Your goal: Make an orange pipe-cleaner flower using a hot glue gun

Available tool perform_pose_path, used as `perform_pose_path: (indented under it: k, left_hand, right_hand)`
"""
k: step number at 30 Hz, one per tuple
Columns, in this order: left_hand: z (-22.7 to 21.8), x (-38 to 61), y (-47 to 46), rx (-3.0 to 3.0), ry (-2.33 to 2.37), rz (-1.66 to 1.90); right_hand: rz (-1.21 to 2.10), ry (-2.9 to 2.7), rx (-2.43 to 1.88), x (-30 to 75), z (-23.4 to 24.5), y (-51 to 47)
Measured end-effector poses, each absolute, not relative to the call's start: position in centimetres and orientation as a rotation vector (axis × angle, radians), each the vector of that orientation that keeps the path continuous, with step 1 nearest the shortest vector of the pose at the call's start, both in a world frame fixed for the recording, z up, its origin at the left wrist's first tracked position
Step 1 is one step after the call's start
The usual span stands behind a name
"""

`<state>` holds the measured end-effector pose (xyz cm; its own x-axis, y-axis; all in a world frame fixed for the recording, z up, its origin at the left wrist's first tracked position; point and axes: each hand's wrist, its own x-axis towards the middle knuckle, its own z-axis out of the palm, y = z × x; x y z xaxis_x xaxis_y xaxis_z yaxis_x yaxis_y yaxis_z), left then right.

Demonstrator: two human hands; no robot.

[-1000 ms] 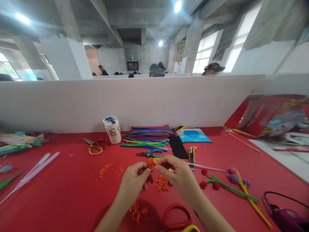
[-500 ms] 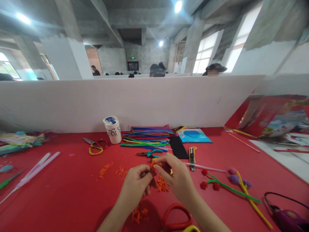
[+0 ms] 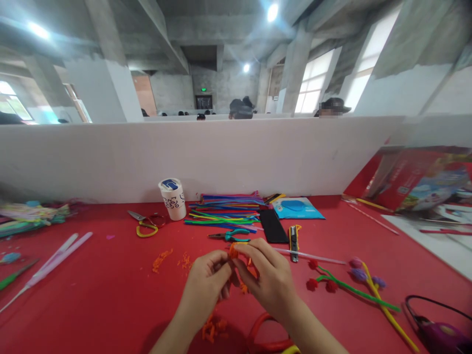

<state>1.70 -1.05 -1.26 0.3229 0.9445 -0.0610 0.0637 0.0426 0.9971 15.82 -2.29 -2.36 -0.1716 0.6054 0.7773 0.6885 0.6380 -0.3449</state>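
Note:
A small orange fuzzy piece point(image 3: 233, 250), which looks like pipe cleaner, sits between my fingertips above the table. My left hand point(image 3: 208, 278) pinches it from the left, the thumb and forefinger pressed together. From the other side, the thumb and fingers of my right hand point(image 3: 266, 269) close on its upper part. Orange clippings point(image 3: 244, 288) lie below, largely hidden by my right hand. Closer to me is another loose orange heap point(image 3: 210, 330). Red-handled scissors point(image 3: 254, 339) lie partly beneath my right forearm.
Behind my hands are teal pliers point(image 3: 230, 236), a bundle of coloured pipe cleaners point(image 3: 221, 209), a black phone point(image 3: 273, 226) and a utility knife point(image 3: 293, 243). A white cup point(image 3: 173, 201) stands by yellow-handled scissors point(image 3: 146, 228). Red-balled green stems point(image 3: 346, 285) lie right. A white partition point(image 3: 221, 157) borders the table.
My right hand's fingers have curled lower and closer around the orange piece, now covering more of the clippings below. My left hand has hardly moved.

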Motion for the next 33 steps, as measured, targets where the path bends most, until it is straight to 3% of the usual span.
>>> perform_pose_path:
  k: [33]
  left_hand:
    - [-1.28,1.59,-1.5,1.463,1.011,0.984]
  right_hand:
    - [-0.04,-1.838,-0.997,15.92,-2.19,-2.5]
